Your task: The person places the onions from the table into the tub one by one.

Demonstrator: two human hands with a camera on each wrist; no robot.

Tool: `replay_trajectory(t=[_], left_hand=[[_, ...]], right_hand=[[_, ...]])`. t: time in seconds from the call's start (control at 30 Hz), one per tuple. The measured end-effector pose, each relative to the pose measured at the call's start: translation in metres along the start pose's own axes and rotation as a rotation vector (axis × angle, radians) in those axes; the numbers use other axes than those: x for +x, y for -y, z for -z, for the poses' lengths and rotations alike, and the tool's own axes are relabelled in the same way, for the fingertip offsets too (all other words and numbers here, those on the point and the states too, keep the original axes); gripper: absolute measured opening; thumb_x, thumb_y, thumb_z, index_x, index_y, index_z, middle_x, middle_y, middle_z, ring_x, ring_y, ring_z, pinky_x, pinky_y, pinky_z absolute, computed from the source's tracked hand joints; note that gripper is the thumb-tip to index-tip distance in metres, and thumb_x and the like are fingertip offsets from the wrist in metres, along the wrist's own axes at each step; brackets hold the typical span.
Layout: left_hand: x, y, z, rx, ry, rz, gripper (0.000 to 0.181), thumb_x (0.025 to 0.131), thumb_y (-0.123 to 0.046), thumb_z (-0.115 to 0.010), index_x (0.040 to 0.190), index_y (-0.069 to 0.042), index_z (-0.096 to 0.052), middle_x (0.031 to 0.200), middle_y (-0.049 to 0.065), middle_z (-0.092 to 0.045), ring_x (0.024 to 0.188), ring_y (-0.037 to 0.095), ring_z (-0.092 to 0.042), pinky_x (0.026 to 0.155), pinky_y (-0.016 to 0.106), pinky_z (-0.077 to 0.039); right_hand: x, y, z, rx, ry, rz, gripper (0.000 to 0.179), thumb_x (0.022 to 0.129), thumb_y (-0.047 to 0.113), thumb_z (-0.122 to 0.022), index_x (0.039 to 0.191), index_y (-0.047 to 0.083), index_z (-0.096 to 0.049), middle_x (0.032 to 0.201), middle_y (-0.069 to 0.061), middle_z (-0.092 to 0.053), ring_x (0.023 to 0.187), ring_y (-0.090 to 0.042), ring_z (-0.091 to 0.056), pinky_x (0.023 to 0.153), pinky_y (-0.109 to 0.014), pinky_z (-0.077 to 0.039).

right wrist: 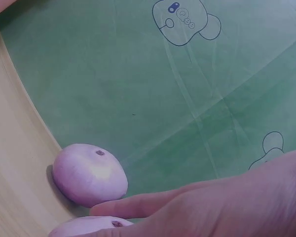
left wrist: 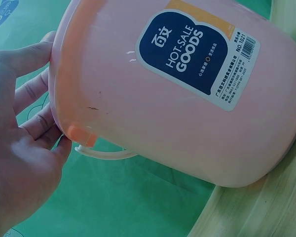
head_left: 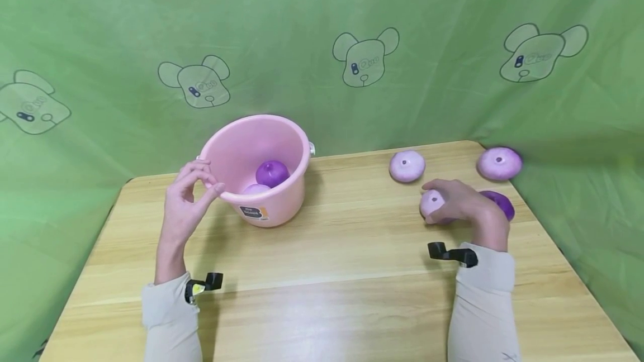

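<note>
Pink bucket (head_left: 285,204) near the far edge of the table (head_left: 322,272), apparently part-filled: two onions (head_left: 272,174) inside. Left hand (head_left: 185,201) pinches its rim; right hand (head_left: 462,203) grips a pale onion (head_left: 430,202) toward the right edge; three more onions (head_left: 407,166) remain outside.

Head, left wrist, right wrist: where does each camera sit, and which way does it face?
Head: worn on the head, facing forward and down at the table; left hand, right hand and sleeves show.
Left wrist: worn there, facing the pink bucket; left hand shows at its rim.
Right wrist: worn there, facing two pale onions and green cloth; right hand partly shows.
Head and left wrist share the bucket's label.
</note>
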State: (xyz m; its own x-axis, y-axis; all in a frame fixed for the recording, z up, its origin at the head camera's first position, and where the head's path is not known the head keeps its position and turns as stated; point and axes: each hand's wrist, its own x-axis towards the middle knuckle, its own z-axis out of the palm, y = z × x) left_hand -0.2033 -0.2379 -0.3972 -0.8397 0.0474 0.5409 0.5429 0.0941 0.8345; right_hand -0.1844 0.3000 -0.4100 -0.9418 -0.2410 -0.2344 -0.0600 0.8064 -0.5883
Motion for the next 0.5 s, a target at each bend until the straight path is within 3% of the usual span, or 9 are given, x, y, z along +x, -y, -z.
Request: replay_trajectory(t=[0.3,0.5], left_hand=[[-0.0005,0.0006,0.0007,0.013,0.001,0.005,0.010,0.082,0.017,-0.072,0.085,0.013,-0.063,0.102,0.022,-0.058,0.132,0.036,-0.043,0.125,0.042,-0.025],[-0.0005,0.0018,0.0005,0.010,-0.002,0.004,0.010,0.082,0.017,-0.072,0.086,0.014,-0.063,0.103,0.021,-0.059,0.131,0.034,-0.044,0.126,0.043,-0.025]], right_hand=[[0.0037,-0.0007,-0.0020,-0.044,0.009,0.028,0.082,0.072,0.021,-0.091,0.140,-0.005,-0.053,0.126,-0.028,-0.063,0.115,-0.044,-0.059,0.099,-0.062,-0.048],[0.0058,-0.0011,-0.0029,-0.038,0.000,0.034,0.080,0.072,0.021,-0.091,0.137,-0.005,-0.054,0.120,-0.026,-0.065,0.110,-0.040,-0.060,0.096,-0.060,-0.050]])
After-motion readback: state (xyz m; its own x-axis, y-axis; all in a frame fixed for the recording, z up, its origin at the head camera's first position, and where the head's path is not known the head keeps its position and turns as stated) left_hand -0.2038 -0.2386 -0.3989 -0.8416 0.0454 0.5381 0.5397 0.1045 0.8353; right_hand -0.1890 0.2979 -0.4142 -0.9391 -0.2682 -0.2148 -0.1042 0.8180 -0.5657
